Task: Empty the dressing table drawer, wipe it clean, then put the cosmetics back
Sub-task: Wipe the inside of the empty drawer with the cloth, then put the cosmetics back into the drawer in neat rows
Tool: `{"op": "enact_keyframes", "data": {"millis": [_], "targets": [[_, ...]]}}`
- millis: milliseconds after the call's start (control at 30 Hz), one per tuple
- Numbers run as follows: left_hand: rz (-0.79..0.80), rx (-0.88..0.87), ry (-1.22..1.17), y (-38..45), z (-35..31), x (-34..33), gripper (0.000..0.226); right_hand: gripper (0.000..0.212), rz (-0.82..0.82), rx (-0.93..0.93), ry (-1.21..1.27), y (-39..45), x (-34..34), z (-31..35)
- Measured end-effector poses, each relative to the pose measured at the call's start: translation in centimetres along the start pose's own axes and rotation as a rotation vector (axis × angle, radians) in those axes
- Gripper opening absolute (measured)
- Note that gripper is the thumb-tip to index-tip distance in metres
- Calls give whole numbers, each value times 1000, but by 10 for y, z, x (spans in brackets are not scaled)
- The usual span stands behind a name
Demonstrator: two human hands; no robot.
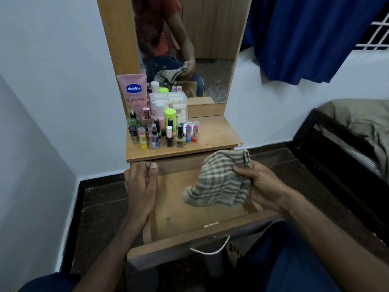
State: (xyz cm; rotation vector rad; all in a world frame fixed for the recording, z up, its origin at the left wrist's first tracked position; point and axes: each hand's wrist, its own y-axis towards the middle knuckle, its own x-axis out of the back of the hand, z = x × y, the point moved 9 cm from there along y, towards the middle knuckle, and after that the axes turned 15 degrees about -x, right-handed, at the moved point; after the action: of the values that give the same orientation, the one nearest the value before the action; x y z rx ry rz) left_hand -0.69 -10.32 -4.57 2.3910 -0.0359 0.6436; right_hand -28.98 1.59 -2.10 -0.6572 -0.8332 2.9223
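1. Striped in grey and cream, a cloth (221,182) is bunched in the right hand (261,186), whose fingers curl round its upper edge while the loose end hangs down into the open drawer (179,216).

2. Resting along the drawer's left side wall, the left hand (141,186) lies with fingers straight and together, thumb on top, gripping nothing; it appears to steady the drawer.

3. Bare wood shows across the drawer floor, with no cosmetics left inside. The drawer is pulled well out toward the person, its long axis running left to right, its metal handle (212,248) at the near front edge.

4. Directly below and just left of the right hand lies the unwiped floor, so that hand, already carrying the cloth, is the nearer one for the wiping stroke; a sweep leftward would run toward the left hand.

5. Above and behind the drawer, the cosmetics (162,131) stand crowded on the left half of the dressing table top (216,133), with a pink Vaseline tube (132,93) leaning behind them.

6. Behind these rises the mirror (202,49), reflecting the cloth and hand. A blue curtain (311,39) hangs at upper right, a bed (347,131) at right.

7. Emptying looks finished; wiping is the step in hand.
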Motion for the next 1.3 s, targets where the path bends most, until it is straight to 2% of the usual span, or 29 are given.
{"op": "enact_keyframes", "data": {"millis": [133,233,267,333,367,433,500,533,600,633,700,767,900,1133,1300], "targets": [[-9,-15,-5,1,-4,0,46,45,-136,125,358,-2,24,-5],[2,-8,-15,1,-2,-2,46,29,-419,327,317,-23,56,39],[7,-3,-14,1,-1,-3,46,23,-523,422,207,-33,61,63],[18,12,-19,1,1,-5,47,20,-768,615,-194,-48,57,116],[23,20,-22,1,2,-5,48,22,-876,707,-430,-49,47,139],[29,32,-16,1,4,-7,48,34,-977,856,-835,-32,23,170],[33,37,-11,1,6,-8,51,47,-941,889,-1160,9,7,175],[38,37,-11,1,6,-9,52,50,-838,809,-1350,36,2,167],[52,33,-11,2,6,-10,52,60,-593,510,-1761,88,4,128],[56,32,-11,2,7,-10,51,66,-505,389,-1853,104,11,110],[56,35,-14,2,7,-9,50,69,-457,377,-1747,114,15,103],[45,41,-24,1,7,-9,49,66,-516,419,-1644,121,16,107],[38,56,-18,0,8,-8,48,56,-600,368,-1763,146,16,103],[56,64,9,0,8,-11,42,55,-628,343,-1750,169,6,108],[78,66,48,1,7,-11,38,62,-503,303,-1655,165,-2,116]]}}
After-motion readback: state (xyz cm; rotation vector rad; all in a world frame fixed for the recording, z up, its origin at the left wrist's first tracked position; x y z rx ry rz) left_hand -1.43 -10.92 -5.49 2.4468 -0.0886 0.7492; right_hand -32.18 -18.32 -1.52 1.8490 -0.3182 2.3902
